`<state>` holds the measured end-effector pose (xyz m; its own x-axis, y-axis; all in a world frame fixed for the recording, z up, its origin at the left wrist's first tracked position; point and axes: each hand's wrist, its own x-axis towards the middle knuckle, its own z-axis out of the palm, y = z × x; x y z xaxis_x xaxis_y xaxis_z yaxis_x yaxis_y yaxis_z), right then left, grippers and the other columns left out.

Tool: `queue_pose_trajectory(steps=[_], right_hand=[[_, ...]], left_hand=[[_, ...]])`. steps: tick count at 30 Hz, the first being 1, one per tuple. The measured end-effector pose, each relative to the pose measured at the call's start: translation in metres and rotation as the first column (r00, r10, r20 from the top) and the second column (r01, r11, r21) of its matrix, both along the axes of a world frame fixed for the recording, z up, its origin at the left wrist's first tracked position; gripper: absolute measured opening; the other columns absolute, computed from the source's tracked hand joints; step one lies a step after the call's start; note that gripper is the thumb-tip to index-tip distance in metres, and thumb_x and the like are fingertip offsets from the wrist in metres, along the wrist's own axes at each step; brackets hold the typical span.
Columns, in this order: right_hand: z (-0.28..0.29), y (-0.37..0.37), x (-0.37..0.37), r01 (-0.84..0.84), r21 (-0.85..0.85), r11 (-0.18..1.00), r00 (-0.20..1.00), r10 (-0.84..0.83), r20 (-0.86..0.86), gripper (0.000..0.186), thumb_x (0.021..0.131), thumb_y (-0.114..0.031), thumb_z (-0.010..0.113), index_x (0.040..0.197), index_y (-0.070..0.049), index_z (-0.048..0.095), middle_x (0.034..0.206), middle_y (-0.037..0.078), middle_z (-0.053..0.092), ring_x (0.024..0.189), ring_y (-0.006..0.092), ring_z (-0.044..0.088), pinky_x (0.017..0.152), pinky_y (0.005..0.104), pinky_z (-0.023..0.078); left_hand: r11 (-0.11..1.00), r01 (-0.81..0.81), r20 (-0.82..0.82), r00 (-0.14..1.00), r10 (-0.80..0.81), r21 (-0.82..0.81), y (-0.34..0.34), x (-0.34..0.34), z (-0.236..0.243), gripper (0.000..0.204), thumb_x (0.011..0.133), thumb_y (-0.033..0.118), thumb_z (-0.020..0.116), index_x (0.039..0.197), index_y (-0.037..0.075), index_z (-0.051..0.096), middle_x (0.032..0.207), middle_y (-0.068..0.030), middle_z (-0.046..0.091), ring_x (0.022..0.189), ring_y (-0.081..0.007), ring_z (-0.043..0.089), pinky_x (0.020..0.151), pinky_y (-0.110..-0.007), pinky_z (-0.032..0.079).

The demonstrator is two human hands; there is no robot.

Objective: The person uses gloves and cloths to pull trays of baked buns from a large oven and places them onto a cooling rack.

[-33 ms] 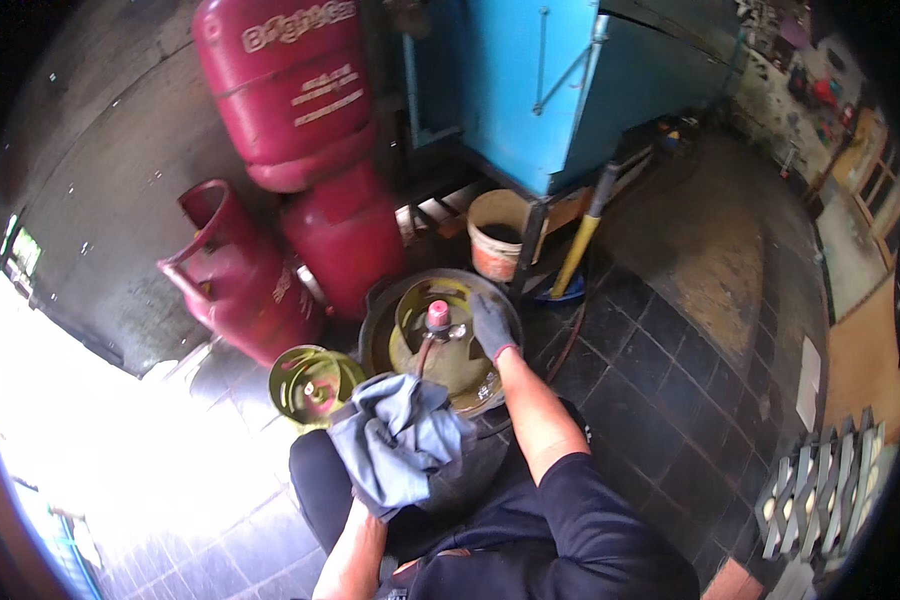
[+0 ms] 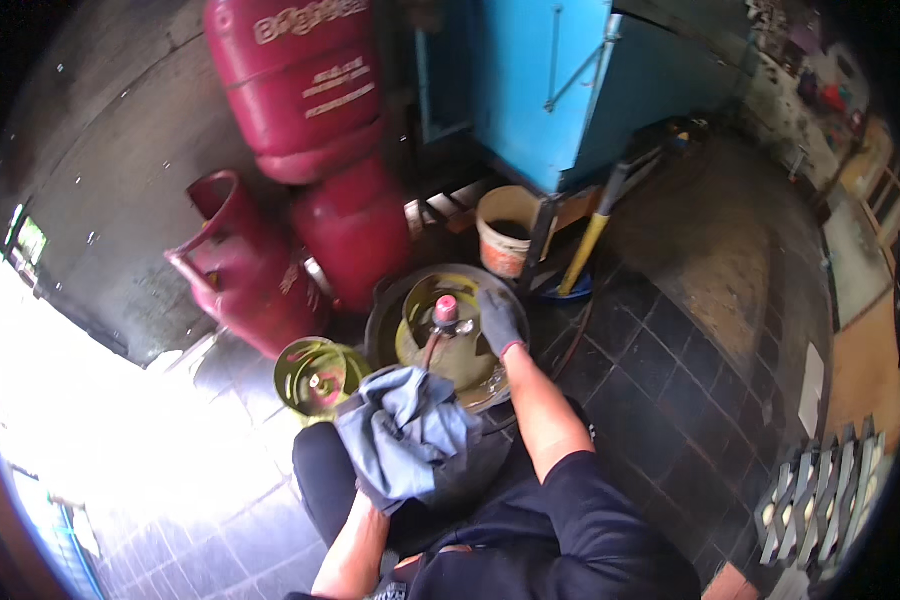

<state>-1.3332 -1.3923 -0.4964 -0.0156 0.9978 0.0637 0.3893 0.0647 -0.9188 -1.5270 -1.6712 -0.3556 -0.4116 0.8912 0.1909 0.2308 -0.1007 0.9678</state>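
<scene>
In front of me a green gas cylinder (image 2: 458, 362) sits in a round black tub (image 2: 378, 340) that seems to hold water. A regulator with a red knob (image 2: 446, 309) and a hose is fitted on its top. My right hand (image 2: 501, 320), in a grey glove, grips the right side of the cylinder's collar, its fingertips partly hidden. Over my lap my left hand (image 2: 373, 497), also gloved, holds a bunched blue-grey cloth (image 2: 402, 430) that covers most of its fingers. Left of the tub stands a second green cylinder (image 2: 320, 378), its valve bare.
Several pink gas cylinders (image 2: 250, 270) stand, some stacked, beyond the tub on the left. A stained white bucket (image 2: 505, 232) sits behind it, beside a blue metal cabinet (image 2: 540, 90) on legs. A yellow-and-black handle (image 2: 587, 245) leans there. Dark floor tiles (image 2: 660, 400) spread right.
The whole view has shifted slightly, so things sit a little farther right. Both hands keep their places on the cloth and the cylinder.
</scene>
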Motion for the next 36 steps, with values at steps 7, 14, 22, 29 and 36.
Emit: queue_pose_trajectory(steps=[7, 14, 22, 29, 36], right_hand=[[0.009, -0.023, -0.001, -0.045, 0.147, 0.988, 0.972, 0.078, -0.221, 0.047, 0.110, -0.030, 0.045, 0.142, 0.003, 0.057, 0.145, 0.017, 0.059, 0.132, 0.0268, 0.056, 0.114, 0.0372, 0.040], [0.021, -0.062, 0.003, -0.087, -0.119, 0.989, 0.853, 0.012, -0.522, 0.051, 0.111, -0.031, 0.047, 0.149, 0.003, 0.050, 0.148, 0.011, 0.057, 0.134, 0.0215, 0.054, 0.113, 0.0341, 0.040], [0.007, -0.039, 0.002, -0.113, -0.155, 0.981, 0.860, 0.018, -0.510, 0.054, 0.111, -0.032, 0.046, 0.151, 0.004, 0.047, 0.152, 0.011, 0.053, 0.137, 0.0209, 0.051, 0.115, 0.0337, 0.037], [-0.014, 0.003, 0.003, -0.113, -0.114, 0.987, 0.905, 0.055, -0.422, 0.054, 0.111, -0.032, 0.046, 0.150, 0.005, 0.047, 0.154, 0.012, 0.052, 0.139, 0.0206, 0.049, 0.117, 0.0331, 0.035], [-0.038, 0.019, 0.001, -0.135, 0.109, 0.985, 0.961, 0.157, -0.228, 0.049, 0.111, -0.029, 0.045, 0.146, 0.005, 0.054, 0.149, 0.015, 0.057, 0.137, 0.0216, 0.051, 0.117, 0.0326, 0.035]], left_hand=[[0.858, 0.351, 0.863, 0.207, -0.461, 0.374, 0.006, -0.002, 0.027, 0.034, 0.103, 0.013, 0.050, 0.135, 0.002, 0.058, 0.121, -0.0096, 0.065, 0.108, -0.0199, 0.063, 0.098, -0.033, 0.050], [0.884, 0.362, 0.895, 0.217, -0.389, 0.296, -0.002, -0.010, -0.040, 0.031, 0.111, 0.024, 0.049, 0.138, 0.010, 0.054, 0.123, -0.0017, 0.061, 0.108, -0.0106, 0.058, 0.101, -0.028, 0.048], [0.921, 0.316, 0.875, 0.350, -0.335, 0.227, -0.001, -0.009, -0.090, 0.037, 0.112, 0.029, 0.047, 0.144, 0.010, 0.051, 0.129, -0.0009, 0.059, 0.114, -0.0105, 0.057, 0.104, -0.028, 0.048], [0.855, 0.414, 0.816, 0.344, -0.465, 0.313, -0.002, -0.016, -0.070, 0.043, 0.111, 0.023, 0.049, 0.150, 0.007, 0.044, 0.140, -0.0034, 0.054, 0.123, -0.0112, 0.055, 0.110, -0.029, 0.044], [0.862, 0.293, 0.900, 0.011, -0.435, 0.413, 0.006, -0.022, -0.010, 0.037, 0.107, 0.020, 0.049, 0.138, 0.000, 0.055, 0.124, -0.0115, 0.066, 0.109, -0.0183, 0.065, 0.097, -0.034, 0.054]])
